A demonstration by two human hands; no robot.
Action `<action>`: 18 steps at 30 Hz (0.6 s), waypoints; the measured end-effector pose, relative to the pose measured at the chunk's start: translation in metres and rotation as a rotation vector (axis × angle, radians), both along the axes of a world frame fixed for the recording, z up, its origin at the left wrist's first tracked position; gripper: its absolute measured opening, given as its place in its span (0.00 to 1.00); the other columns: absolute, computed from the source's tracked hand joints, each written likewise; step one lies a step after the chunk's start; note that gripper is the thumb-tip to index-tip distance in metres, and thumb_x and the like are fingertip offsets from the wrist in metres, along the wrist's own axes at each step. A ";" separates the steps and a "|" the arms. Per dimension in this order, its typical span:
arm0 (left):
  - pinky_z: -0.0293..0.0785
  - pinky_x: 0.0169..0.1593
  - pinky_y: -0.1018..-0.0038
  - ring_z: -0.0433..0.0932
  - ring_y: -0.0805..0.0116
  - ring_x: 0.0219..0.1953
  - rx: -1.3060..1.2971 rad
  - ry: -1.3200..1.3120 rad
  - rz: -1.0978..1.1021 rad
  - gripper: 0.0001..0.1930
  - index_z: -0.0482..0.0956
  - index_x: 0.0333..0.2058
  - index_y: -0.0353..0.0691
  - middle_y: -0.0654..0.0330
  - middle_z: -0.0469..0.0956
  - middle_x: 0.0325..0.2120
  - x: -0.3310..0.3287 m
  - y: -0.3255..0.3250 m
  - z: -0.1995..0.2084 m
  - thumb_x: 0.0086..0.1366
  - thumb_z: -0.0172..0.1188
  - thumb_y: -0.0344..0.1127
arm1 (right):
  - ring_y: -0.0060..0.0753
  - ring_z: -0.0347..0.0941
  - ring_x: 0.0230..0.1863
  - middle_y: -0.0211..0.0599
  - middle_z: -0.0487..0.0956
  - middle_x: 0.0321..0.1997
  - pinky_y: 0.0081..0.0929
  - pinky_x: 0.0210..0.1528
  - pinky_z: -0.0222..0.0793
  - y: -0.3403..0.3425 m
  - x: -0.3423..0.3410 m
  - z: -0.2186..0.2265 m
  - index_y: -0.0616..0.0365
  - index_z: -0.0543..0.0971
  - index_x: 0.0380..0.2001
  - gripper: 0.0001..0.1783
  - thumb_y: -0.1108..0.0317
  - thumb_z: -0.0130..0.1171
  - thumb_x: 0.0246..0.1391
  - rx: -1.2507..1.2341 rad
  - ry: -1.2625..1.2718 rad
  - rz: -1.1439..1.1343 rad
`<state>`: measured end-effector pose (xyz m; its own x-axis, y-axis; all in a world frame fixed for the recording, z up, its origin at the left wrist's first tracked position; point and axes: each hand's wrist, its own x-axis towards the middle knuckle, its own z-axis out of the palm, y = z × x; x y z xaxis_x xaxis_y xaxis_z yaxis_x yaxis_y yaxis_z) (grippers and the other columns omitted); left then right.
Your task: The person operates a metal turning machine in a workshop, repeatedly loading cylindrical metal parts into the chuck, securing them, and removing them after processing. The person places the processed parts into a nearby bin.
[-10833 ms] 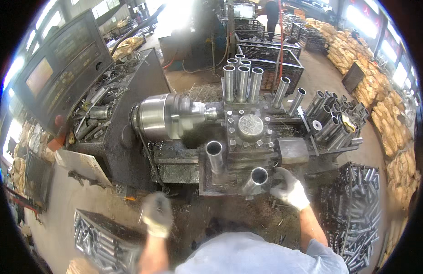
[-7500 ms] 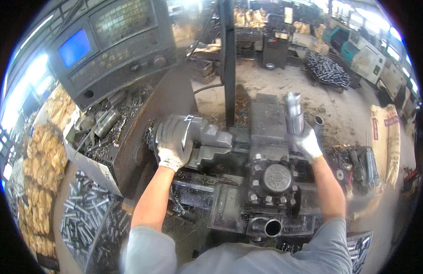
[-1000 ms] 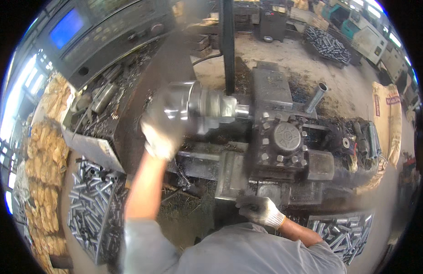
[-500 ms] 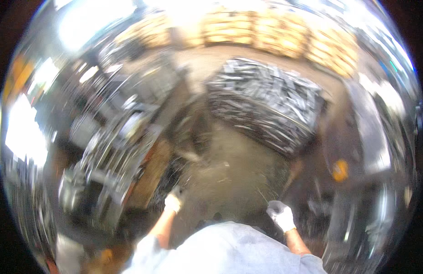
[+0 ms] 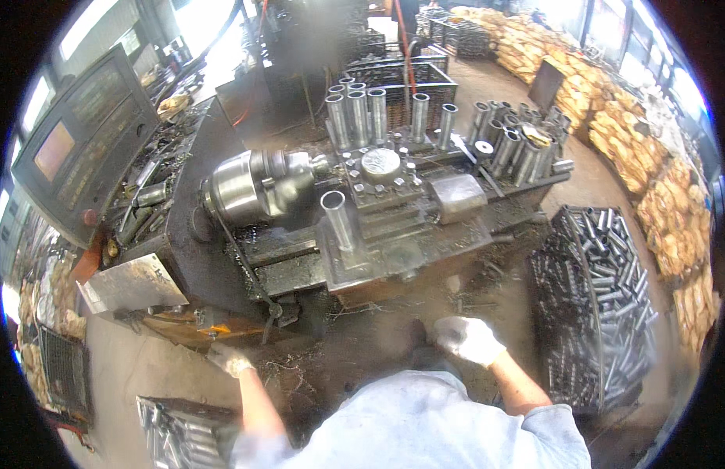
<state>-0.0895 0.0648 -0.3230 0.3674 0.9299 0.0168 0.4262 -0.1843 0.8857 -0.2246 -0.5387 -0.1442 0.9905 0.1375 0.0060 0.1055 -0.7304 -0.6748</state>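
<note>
My left hand (image 5: 229,360) hangs low over the floor in front of a metal lathe, in a pale glove smeared by motion. No held thing can be made out in it. My right hand (image 5: 467,341), in a white glove, is in front of the machine's near edge; its fingers are too washed out to read. Beyond both hands, a single steel tube (image 5: 340,223) stands upright on the flat carriage. Behind it are a round turret (image 5: 380,163) ringed with bolts and a shiny chuck (image 5: 249,186). Neither hand touches the lathe.
More tubes (image 5: 358,117) stand upright along the lathe's back and right end. A wire bin of cut tubes (image 5: 613,289) is at my right, a smaller bin (image 5: 183,438) at lower left. A control panel (image 5: 85,148) rises at left. Yellowish sacks (image 5: 624,141) line the far right.
My view has swung round from the tube bin and stacked sacks to face the lathe. The earlier frame is heavily blurred. Both gloved hands remain low in front of me.
</note>
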 end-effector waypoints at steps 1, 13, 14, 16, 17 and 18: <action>0.67 0.70 0.54 0.72 0.38 0.68 0.110 -0.013 -0.077 0.32 0.68 0.69 0.29 0.34 0.69 0.68 -0.002 0.013 -0.005 0.83 0.45 0.53 | 0.45 0.87 0.48 0.47 0.88 0.50 0.37 0.54 0.82 -0.005 0.017 0.010 0.53 0.86 0.55 0.23 0.57 0.67 0.59 0.025 0.038 0.005; 0.69 0.20 0.68 0.70 0.70 0.17 -0.442 -0.111 -0.027 0.19 0.76 0.41 0.43 0.63 0.72 0.24 0.003 0.054 0.022 0.80 0.47 0.53 | 0.52 0.87 0.46 0.49 0.87 0.47 0.41 0.49 0.83 -0.059 0.281 0.146 0.58 0.86 0.52 0.21 0.65 0.72 0.55 0.192 -0.404 0.524; 0.68 0.20 0.70 0.70 0.70 0.18 -0.367 -0.123 -0.047 0.19 0.76 0.41 0.43 0.63 0.72 0.25 0.003 0.047 0.031 0.80 0.47 0.52 | 0.52 0.87 0.47 0.51 0.87 0.48 0.42 0.51 0.83 -0.053 0.308 0.155 0.57 0.85 0.53 0.22 0.64 0.71 0.56 0.154 -0.346 0.498; 0.68 0.20 0.72 0.70 0.70 0.18 -0.234 0.019 -0.103 0.17 0.76 0.43 0.43 0.62 0.73 0.25 -0.002 0.034 0.039 0.79 0.48 0.51 | 0.51 0.86 0.52 0.52 0.87 0.50 0.44 0.55 0.80 -0.029 0.369 0.163 0.54 0.83 0.59 0.25 0.61 0.68 0.58 0.212 -0.314 0.496; 0.71 0.23 0.68 0.71 0.70 0.18 -0.226 0.009 -0.083 0.18 0.76 0.46 0.44 0.63 0.73 0.25 -0.002 0.032 0.040 0.79 0.49 0.53 | 0.52 0.85 0.54 0.53 0.87 0.52 0.43 0.56 0.79 -0.014 0.404 0.166 0.55 0.78 0.65 0.33 0.57 0.68 0.57 0.163 -0.299 0.510; 0.74 0.25 0.65 0.71 0.70 0.19 -0.339 0.003 -0.094 0.20 0.76 0.49 0.44 0.63 0.73 0.25 -0.005 0.032 0.040 0.79 0.50 0.55 | 0.55 0.85 0.53 0.53 0.87 0.52 0.44 0.55 0.79 0.002 0.437 0.165 0.59 0.73 0.68 0.41 0.51 0.68 0.56 0.042 -0.364 0.542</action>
<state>-0.0947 0.0965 -0.2830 0.4512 0.8446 -0.2880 0.4237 0.0813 0.9021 0.2123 -0.5366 0.0204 0.7146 0.6091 0.3441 0.6784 -0.4832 -0.5534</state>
